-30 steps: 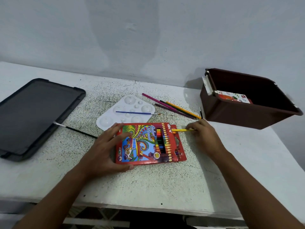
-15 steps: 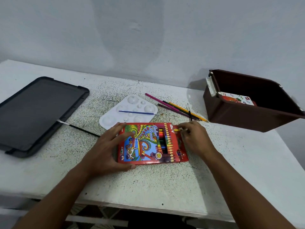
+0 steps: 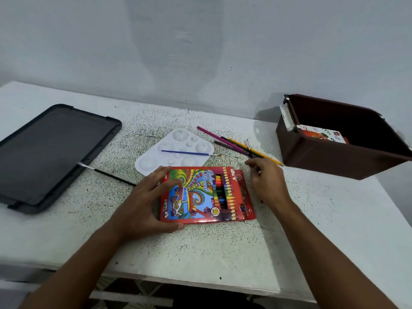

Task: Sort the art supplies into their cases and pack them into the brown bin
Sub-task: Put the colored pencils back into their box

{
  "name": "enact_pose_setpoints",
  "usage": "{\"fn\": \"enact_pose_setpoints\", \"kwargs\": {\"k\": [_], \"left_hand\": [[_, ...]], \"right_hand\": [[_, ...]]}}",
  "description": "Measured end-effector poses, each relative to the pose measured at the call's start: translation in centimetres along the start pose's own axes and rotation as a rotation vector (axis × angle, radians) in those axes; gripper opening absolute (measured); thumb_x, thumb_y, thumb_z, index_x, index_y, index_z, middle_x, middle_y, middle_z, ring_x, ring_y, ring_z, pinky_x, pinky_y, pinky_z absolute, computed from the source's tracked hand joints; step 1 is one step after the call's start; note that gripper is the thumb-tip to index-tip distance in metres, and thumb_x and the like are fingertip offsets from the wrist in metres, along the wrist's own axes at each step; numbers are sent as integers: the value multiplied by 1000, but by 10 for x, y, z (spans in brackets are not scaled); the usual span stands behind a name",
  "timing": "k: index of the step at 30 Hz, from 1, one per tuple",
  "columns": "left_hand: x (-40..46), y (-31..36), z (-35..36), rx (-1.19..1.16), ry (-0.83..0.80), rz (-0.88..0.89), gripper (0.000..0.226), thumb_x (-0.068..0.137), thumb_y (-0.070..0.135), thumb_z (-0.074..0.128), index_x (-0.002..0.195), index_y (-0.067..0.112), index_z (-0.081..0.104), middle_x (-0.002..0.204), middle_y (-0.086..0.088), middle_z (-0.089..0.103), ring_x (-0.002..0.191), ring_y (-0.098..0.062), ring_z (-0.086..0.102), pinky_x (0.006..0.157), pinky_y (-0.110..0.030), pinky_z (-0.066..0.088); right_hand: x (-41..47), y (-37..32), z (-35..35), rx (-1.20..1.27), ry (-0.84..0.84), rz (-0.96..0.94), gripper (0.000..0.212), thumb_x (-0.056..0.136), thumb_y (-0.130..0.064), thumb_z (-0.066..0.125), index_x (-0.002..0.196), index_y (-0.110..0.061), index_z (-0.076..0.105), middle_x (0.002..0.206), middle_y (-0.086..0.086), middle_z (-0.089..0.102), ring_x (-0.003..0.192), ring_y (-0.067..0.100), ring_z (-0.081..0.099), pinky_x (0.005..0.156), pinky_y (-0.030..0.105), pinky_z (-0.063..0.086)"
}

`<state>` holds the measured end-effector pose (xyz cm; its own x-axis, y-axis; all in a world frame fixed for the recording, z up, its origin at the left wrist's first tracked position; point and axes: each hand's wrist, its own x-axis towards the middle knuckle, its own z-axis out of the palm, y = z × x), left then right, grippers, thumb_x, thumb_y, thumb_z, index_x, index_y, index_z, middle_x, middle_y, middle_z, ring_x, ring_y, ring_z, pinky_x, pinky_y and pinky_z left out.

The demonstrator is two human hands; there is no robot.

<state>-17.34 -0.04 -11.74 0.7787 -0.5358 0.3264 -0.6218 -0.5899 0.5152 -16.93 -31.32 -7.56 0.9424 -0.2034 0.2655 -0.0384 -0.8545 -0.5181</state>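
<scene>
A red colour pencil box (image 3: 196, 197) lies flat near the table's front edge, with several pencils showing through its window. My left hand (image 3: 142, 201) grips its left end, fingers spread on top and thumb at the near edge. My right hand (image 3: 265, 181) hovers empty just right of the box's far corner, fingertips pointing at several loose coloured pencils (image 3: 231, 144). A thin brush (image 3: 248, 146) lies across those pencils. The brown bin (image 3: 312, 157) stands at the right and holds a printed box (image 3: 321, 133).
A white paint palette (image 3: 174, 141) with a blue brush (image 3: 189, 153) across it lies behind the pencil box. A black brush (image 3: 111, 176) lies to the left, its tip against a large black lid (image 3: 51, 152). A wall runs behind the table.
The yellow pencil that my right hand was sliding into the box is now out of sight. My right hand has let go and moved back toward the loose pencils. My left hand stays on the box.
</scene>
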Motion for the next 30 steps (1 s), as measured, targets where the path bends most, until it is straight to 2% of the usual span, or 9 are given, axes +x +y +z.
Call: {"fn": "enact_pose_setpoints", "kwargs": {"k": [2,4,7,11,14,18,25,30], "left_hand": [[0,0,0,-5,-1,0,93,56,75,71,136,37,43,154,3,26,144,-13,20,110,-36,27],[-1,0,0,-7,-3,-1,93,56,75,71,136,38,42,154,3,26,144,-13,20,110,-37,28],[-1,0,1,-4,-8,-12,93,56,76,71,137,41,40,155,5,25,144,-12,18,110,-36,26],[-1,0,1,-9,-6,-11,93,56,76,70,137,42,39,155,5,24,144,-13,19,110,-39,27],[-1,1,0,-18,-7,-18,93,56,78,69,137,43,38,155,6,24,144,-13,19,111,-41,28],[-2,1,0,-16,-2,-13,93,55,77,69,136,43,37,155,6,24,144,-12,18,111,-39,28],[-1,-2,1,-24,20,4,92,56,77,69,135,39,42,153,2,28,143,-16,22,110,-46,33],[0,-1,1,-24,28,24,92,56,75,71,135,38,43,152,0,30,143,-17,23,109,-48,34]], "right_hand": [[13,13,-3,-83,51,45,30,93,-2,51,117,-9,67,114,10,62,107,27,54,90,31,41],[22,27,-4,-203,18,80,35,92,-1,48,122,-9,64,115,13,60,110,32,51,92,34,42],[24,38,-3,-327,-25,98,30,96,-10,49,123,-11,63,119,11,58,111,32,46,86,39,45],[19,37,-3,-360,-11,68,23,97,-21,52,115,-14,65,114,8,56,111,28,43,77,37,43],[14,36,0,-341,15,70,22,97,-21,53,115,-13,63,118,7,53,113,27,41,74,33,41],[13,35,0,-346,2,95,30,98,-20,50,127,-16,55,122,9,53,113,28,43,80,38,44],[10,36,-5,-323,-4,117,19,97,-21,51,113,-16,61,117,7,54,111,28,43,79,38,44],[7,39,-17,-344,2,104,28,96,-12,50,122,-11,62,116,12,56,110,31,45,81,40,44]]}}
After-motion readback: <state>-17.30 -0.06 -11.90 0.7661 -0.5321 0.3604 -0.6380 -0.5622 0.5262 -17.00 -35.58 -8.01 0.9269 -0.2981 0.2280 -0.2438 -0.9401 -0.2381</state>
